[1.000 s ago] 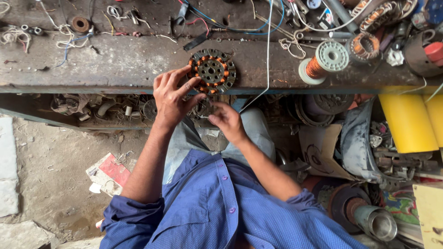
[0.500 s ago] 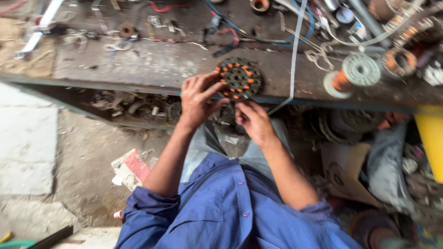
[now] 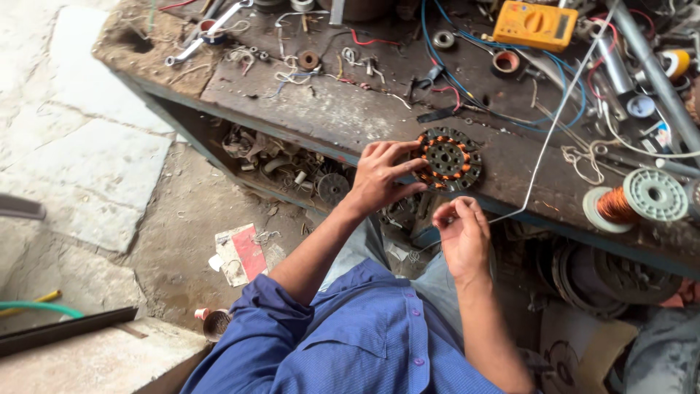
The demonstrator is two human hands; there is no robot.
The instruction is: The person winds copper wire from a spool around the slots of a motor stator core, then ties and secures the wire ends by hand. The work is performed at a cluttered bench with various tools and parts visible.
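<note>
The round copper-wound stator (image 3: 446, 158) is still being gripped at its near edge on the surface (image 3: 343, 117) by the left hand (image 3: 379, 176). A thin wire (image 3: 543, 149) is being pinched by the right hand (image 3: 461, 235), now drawn back further below the stator than before.

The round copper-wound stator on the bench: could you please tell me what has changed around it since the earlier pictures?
Little changed. The right hand has dropped slightly away from the round copper-wound stator, now pinching a thin wire. The left hand still grips the stator's edge on the worn wooden bench. The camera view shifted.

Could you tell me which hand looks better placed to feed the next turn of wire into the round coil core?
Probably the right hand: it pinches the thin wire, while the left hand grips the coil core on the workbench.
</note>
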